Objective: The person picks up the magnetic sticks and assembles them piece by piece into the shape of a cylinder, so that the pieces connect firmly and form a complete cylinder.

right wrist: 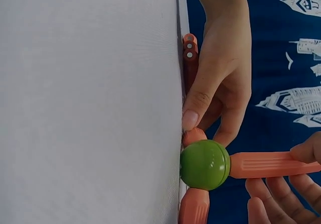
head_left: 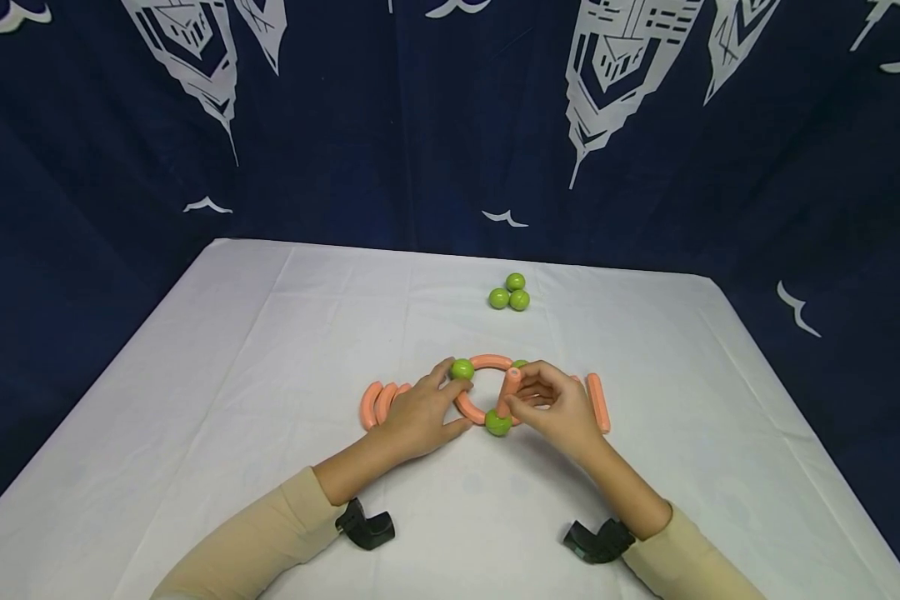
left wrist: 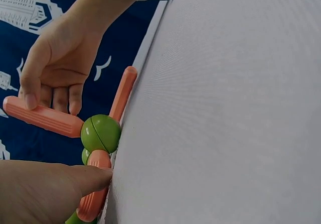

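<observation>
A ring of curved orange sticks [head_left: 490,362] joined by green balls lies on the white table. At its near side, a straight orange stick [head_left: 508,393] stands up from the front green ball [head_left: 498,423]. My right hand [head_left: 555,408] pinches this stick near its upper end between thumb and fingers. My left hand [head_left: 422,417] holds the ring's left curved stick [right wrist: 193,135], its thumb on the near side and fingers reaching over toward the back-left green ball [head_left: 462,369]. Another ball [head_left: 520,363] at the back right is partly hidden by my right hand.
Several loose curved orange sticks [head_left: 370,406] lie left of my left hand, partly covered by it. A straight orange stick [head_left: 598,403] lies to the right, beside others mostly hidden. Three green balls [head_left: 515,282] sit together farther back. A dark blue patterned curtain [head_left: 450,125] hangs behind the table.
</observation>
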`<state>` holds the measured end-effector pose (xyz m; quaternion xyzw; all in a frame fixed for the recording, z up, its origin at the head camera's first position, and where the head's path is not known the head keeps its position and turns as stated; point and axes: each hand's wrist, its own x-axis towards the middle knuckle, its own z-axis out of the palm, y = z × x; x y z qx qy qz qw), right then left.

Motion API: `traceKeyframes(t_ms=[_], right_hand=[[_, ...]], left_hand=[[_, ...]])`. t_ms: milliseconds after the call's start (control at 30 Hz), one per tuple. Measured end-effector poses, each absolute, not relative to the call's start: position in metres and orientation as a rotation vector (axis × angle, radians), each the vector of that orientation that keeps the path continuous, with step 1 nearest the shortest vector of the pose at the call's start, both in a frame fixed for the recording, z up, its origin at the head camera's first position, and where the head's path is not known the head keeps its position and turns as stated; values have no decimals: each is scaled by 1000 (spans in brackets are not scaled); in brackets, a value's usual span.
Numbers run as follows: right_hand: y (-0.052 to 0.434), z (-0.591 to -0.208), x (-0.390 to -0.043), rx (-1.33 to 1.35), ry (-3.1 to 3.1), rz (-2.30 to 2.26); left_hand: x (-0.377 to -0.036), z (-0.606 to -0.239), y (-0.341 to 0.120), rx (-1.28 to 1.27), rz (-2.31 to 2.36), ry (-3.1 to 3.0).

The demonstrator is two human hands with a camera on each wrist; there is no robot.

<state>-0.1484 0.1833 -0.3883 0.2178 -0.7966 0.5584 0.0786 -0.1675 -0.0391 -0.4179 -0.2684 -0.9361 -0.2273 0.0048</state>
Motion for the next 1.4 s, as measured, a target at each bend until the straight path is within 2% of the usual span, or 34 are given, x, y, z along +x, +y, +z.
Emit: traceKeyframes(t_ms=[500, 800, 1100, 1400], right_hand=[[191, -386, -153, 731, -2368, 1681], [203, -391, -175, 411, -2555, 1447], [200, -399, -193, 486, -2688, 1296], [201, -403, -194, 463, -2733, 1198]], left_hand=[[-150, -413, -23, -772, -763, -2777], [-146, -419, 4, -793, -913, -2578], [-146, -420, 17, -734, -924, -2586], [-145, -417, 11, -722, -978, -2649]])
